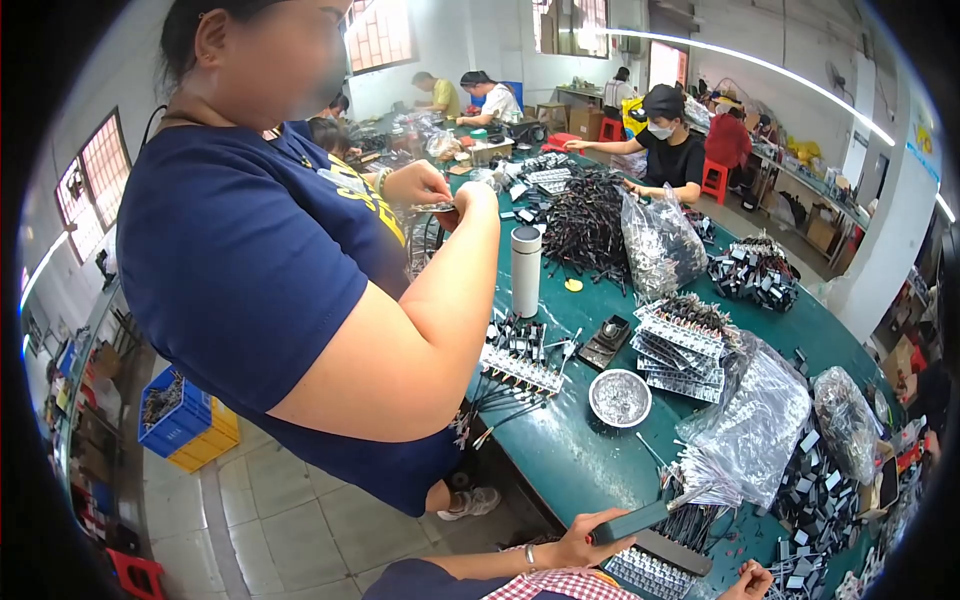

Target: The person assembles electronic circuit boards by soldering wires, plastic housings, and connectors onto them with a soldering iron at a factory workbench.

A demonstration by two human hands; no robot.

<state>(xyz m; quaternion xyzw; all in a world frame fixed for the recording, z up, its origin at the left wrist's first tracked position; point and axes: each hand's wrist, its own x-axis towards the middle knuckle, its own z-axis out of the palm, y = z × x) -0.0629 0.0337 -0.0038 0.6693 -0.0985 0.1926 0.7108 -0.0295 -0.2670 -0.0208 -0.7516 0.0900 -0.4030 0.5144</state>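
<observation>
— Green worktop [570, 460], crowded from end to end. What are the hands doing?

— At the lower edge, the left hand [578, 545] is closed around a dark flat tool [632, 522] that points toward a bundle of thin wires [700, 468]. The right hand [752, 580] rests curled at the edge of a tray of small parts [655, 572]; I cannot tell whether it grips anything.

— So which step is this?

— I judge it as working the wire ends with the tool, just over the tray. The next move calls for a steady tip placed among those fine leads without snagging them.

— What crowds it?

— A clear bag of parts [755, 420] lies just beside the wires, a round metal dish [620, 397] sits near, and stacked strips of components [680, 350] lie beyond. A person in a navy shirt [250, 250] stands close at the left, hands raised together over a small piece, and a white cylinder flask [526, 270] stands upright further along.
</observation>
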